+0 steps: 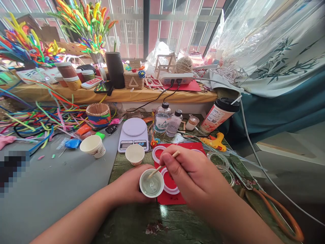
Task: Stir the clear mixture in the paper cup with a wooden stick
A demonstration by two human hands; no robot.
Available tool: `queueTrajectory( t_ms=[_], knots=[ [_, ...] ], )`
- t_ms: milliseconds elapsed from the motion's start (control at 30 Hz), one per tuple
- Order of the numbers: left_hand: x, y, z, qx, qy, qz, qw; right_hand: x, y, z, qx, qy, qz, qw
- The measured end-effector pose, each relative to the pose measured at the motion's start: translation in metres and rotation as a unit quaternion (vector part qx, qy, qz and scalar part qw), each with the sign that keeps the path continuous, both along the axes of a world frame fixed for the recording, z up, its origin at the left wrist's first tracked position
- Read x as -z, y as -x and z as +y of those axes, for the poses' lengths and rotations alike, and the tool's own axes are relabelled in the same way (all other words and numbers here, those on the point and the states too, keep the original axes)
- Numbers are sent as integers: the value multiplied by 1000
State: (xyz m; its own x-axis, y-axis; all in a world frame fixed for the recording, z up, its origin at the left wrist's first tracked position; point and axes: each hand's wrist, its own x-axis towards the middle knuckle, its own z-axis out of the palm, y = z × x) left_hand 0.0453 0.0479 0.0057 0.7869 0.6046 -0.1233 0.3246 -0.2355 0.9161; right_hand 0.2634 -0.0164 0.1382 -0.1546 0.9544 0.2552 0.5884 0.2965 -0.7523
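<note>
Paper cup [151, 195], mouth up, lies left of and below your right fingertips. Your left hand [134, 181] wraps its outer side, fingers curled in a hold. Your right hand [196, 176], forearm angled in from the lower right, pinches the wooden stick [160, 166]; no gap shows between fingers and stick. Its long axis slants down-left to the clear liquid [147, 186]. Beyond your left fingers: digital kitchen scale [133, 127].
</note>
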Motion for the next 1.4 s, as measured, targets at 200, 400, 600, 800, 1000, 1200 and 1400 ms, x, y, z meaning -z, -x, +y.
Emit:
queueTrajectory(
  t_ms=[200, 400, 600, 800, 1000, 1200, 1400],
  knots=[
    [1, 0, 0, 4, 8, 2, 1000, 1, 2, 0, 29, -5, -10, 1000],
    [1, 0, 0, 2, 9, -4, 1000, 2, 2, -1, 10, -13, -10, 1000],
    [1, 0, 0, 1, 10, -1, 1000, 2, 2, -2, -28, -7, 4, 1000],
    [3, 1, 0, 3, 11, 4, 1000, 1, 2, -1, 19, -7, -3, 1000],
    [3, 1, 0, 0, 3, -3, 1000, 2, 2, -1, 28, -6, -19, 999],
    [0, 1, 0, -2, 6, 3, 1000, 2, 3, -2, -11, 9, 0, 1000],
    [0, 1, 0, -2, 9, 4, 1000, 2, 4, -2, 16, -10, -10, 1000]
  ],
)
